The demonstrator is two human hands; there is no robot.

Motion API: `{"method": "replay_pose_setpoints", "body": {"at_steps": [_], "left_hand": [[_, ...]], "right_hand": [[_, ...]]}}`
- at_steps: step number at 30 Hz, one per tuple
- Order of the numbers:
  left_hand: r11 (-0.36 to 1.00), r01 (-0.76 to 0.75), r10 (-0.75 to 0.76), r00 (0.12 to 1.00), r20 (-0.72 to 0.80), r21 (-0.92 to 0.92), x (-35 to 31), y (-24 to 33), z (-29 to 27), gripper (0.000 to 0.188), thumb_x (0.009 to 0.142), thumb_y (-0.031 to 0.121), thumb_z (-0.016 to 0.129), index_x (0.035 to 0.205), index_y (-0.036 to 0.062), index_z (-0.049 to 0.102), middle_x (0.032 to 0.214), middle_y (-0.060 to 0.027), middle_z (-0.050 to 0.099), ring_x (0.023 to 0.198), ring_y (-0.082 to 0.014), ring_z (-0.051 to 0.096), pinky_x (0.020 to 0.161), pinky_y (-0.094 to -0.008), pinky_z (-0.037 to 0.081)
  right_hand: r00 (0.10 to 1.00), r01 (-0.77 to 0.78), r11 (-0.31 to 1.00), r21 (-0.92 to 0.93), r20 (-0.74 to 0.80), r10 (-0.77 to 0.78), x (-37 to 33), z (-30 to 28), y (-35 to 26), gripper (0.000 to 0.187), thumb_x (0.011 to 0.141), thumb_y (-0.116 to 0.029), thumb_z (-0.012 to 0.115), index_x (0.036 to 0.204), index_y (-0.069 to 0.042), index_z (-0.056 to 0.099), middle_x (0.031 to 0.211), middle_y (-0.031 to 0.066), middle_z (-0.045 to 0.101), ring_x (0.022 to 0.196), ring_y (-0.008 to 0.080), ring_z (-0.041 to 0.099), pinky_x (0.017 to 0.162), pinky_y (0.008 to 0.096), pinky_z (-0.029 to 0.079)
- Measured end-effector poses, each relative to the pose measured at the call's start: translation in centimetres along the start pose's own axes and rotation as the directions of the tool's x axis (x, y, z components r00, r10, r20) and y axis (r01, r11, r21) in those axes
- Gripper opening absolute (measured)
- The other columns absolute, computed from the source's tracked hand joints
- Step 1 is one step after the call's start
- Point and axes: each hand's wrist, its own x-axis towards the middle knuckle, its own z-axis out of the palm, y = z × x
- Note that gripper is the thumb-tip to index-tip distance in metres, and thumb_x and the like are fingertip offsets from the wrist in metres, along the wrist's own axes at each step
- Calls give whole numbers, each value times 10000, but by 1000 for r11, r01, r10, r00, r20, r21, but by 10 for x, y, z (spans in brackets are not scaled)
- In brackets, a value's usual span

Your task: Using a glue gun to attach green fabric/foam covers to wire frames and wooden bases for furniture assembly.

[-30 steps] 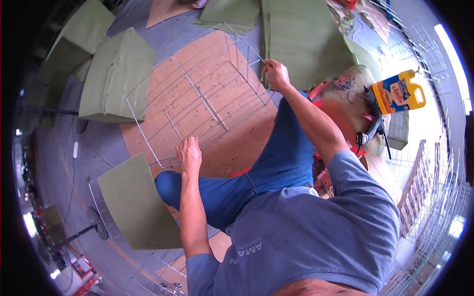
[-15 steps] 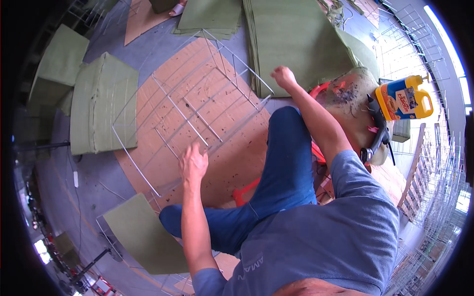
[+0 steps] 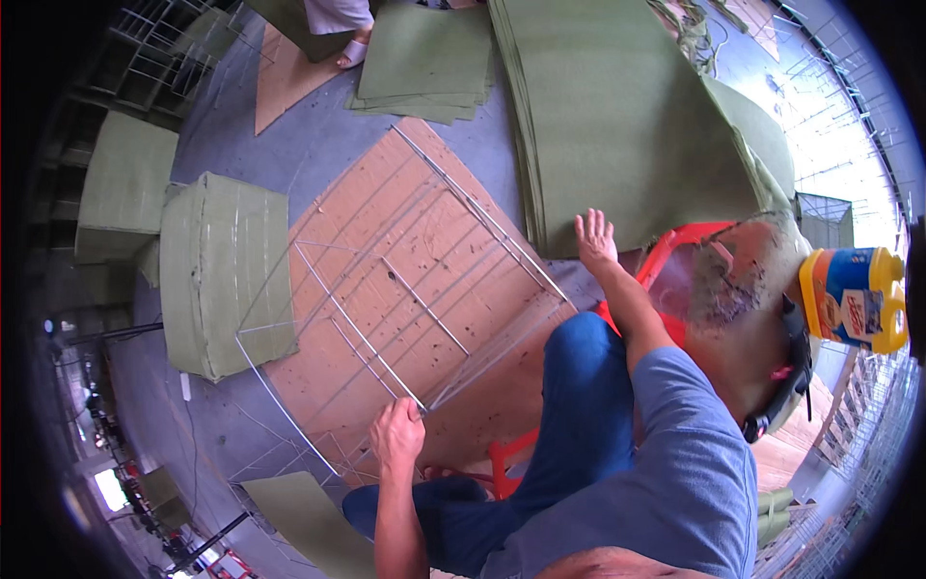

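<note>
A wire frame of thin metal rods lies in front of me on a brown cardboard sheet. At its near corner my left hand is closed around the end of a rod. My right hand is open, fingers spread, at the near edge of a large stack of green sheets. It appears to touch the top sheet and holds nothing.
A red plastic stool stands right of my knee, near a yellow and blue jug. Left of the frame sits a green-covered block. Smaller green sheets lie farther off, beside another person's foot.
My left hand, earlier loosely open near the frame, is now closed on its near corner. My right hand has gone from curled to spread at the green stack. The view has shifted.
</note>
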Motion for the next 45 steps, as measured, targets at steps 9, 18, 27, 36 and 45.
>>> {"method": "replay_pose_setpoints", "body": {"at_steps": [9,18,27,36,45], "left_hand": [[997,-73,73,997,-20,-27,6,-4,0,130,945,189,658,877,79,670,831,-143,708,771,-390,679,693,-520,548],[999,6,-5,1000,14,-50,-4,-11,-4,130,950,223,657,910,108,702,883,-133,729,809,-389,692,719,-533,552],[996,49,-44,996,71,-68,-6,-5,-8,214,963,274,625,957,93,740,970,-166,750,922,-422,705,827,-542,555],[994,7,-5,1000,19,-113,-9,-4,-6,220,938,234,618,999,94,776,1024,-182,755,934,-417,719,852,-528,561],[964,-38,36,999,-11,-262,-28,-5,-24,336,932,350,706,1160,106,740,1036,-135,759,948,-363,723,870,-456,568]], "right_hand": [[994,105,985,134,17,-109,7,-16,29,488,1041,-143,398,1497,31,405,1569,356,384,1411,486,480,1076,520,510],[975,144,947,287,121,-185,7,-101,36,242,962,-126,553,1010,-16,764,1056,205,752,1013,370,733,892,477,585],[998,58,980,190,6,-60,-9,-185,37,200,892,-75,616,976,-43,794,1050,169,767,1028,335,735,892,458,582],[965,262,953,-154,54,-257,-40,-289,74,263,941,-93,549,1036,-71,793,1140,147,763,1071,325,732,893,439,586],[756,425,904,45,-566,-328,-110,-432,13,172,1011,-183,454,1037,-71,581,890,142,697,843,354,721,719,483,582]]}}
